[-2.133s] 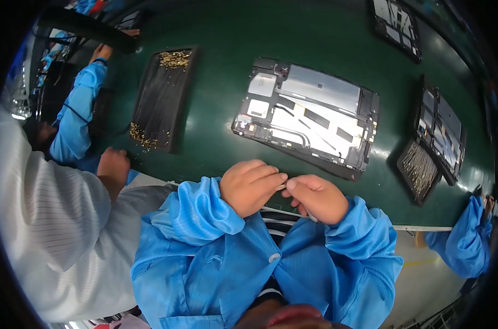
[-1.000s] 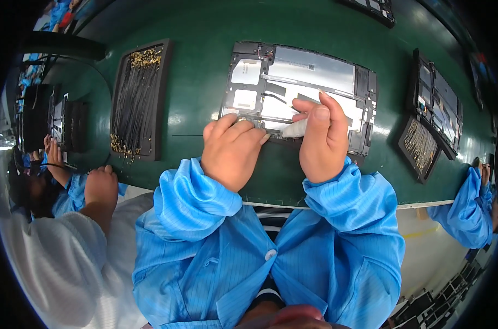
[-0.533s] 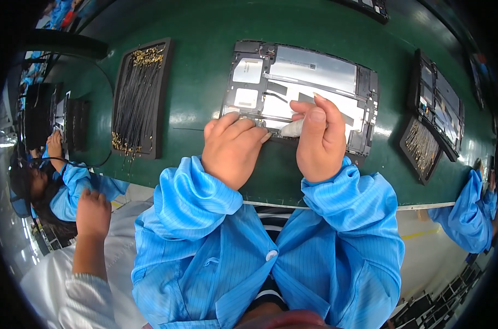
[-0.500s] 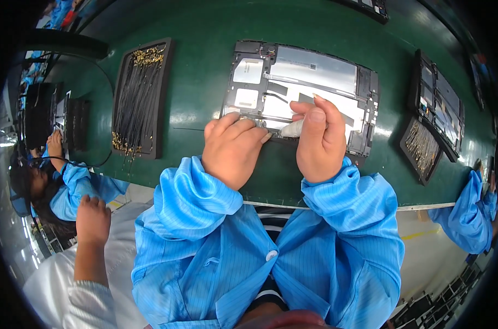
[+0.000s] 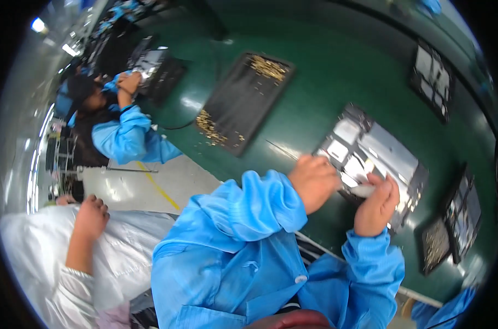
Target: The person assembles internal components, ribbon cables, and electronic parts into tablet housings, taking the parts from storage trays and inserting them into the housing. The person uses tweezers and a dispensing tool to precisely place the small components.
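An opened laptop-like electronic chassis (image 5: 388,145), with a black frame and silver panels, lies at a slant under my hands. My left hand (image 5: 316,183) rests over its near left edge with fingers curled and slightly blurred. A thin black cable (image 5: 282,148) runs out to the left from under that hand; the pinch itself is hidden. My right hand (image 5: 376,208) is over the near edge of the chassis, fingers bent. From it a whitish, blunt-tipped piece (image 5: 361,190) points at the chassis; whether this is a covered finger or something held, I cannot tell.
A dark tray (image 5: 243,104) of black cables with gold ends lies to the left on the green table (image 5: 309,77). At right, another chassis (image 5: 464,214) leans by a small tray (image 5: 436,244). A third chassis (image 5: 432,79) is farther back. Co-workers (image 5: 126,129) (image 5: 90,219) sit at left.
The whole view has swung left and tilted, so the table and trays sit turned in the picture. Both my hands stay at the chassis's near edge.
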`<state>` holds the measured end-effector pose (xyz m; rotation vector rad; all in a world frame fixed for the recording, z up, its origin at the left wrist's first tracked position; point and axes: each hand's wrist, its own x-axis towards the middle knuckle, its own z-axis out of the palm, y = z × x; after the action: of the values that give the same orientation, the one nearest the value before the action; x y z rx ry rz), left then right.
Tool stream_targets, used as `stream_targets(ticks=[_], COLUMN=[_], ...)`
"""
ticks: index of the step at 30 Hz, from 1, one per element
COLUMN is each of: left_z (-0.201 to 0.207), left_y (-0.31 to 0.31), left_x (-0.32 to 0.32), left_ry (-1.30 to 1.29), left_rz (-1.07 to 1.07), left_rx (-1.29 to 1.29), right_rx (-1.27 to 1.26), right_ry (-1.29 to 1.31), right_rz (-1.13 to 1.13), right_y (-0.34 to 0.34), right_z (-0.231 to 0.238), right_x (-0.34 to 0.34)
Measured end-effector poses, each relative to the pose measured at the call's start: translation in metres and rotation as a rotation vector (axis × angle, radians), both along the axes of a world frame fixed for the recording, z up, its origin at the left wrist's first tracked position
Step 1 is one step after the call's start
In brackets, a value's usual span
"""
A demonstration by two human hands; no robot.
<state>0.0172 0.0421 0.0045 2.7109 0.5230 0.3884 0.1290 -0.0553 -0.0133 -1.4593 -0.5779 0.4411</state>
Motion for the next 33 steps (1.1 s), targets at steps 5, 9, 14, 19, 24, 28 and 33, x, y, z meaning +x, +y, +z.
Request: stream_targets(ticks=[5,9,14,19,24,28,33], left_z=[-0.007,-0.009,-0.005,-0.001,-0.004,-0.001,-0.003], left_y=[-0.004,-0.007,-0.009,-0.004,0.006,0.003,-0.006], left_x=[-0.005,-0.005,-0.005,-0.001,0.004,0.008,0.005], left_ry=[-0.031,-0.063,0.003,0.015,-0.055,-0.095,-0.037], left_rz=[0.040,0.038,0.037,-0.047,-0.059,-0.002,0.060], left_rx=[0.011,0.002,-0.012,-0.027,0.056,-0.007,0.004], right_rx=[-0.041,-0.063,-0.055,-0.035,-0.037,-0.077,-0.012], right_ry=[0.023,0.030,0.041,-0.024,-0.148,-0.112,-0.048], right_rz=[0.029,0.018,0.052,0.006,0.035,0.071,0.036], right_y=[0.000,-0.001,-0.004,-0.002,0.005,0.002,0.000], right_z=[0.007,0.008,0.007,0.000,-0.006,-0.002,-0.006], right_x=[-0.004,-0.004,-0.003,-0.002,0.004,0.010,0.007])
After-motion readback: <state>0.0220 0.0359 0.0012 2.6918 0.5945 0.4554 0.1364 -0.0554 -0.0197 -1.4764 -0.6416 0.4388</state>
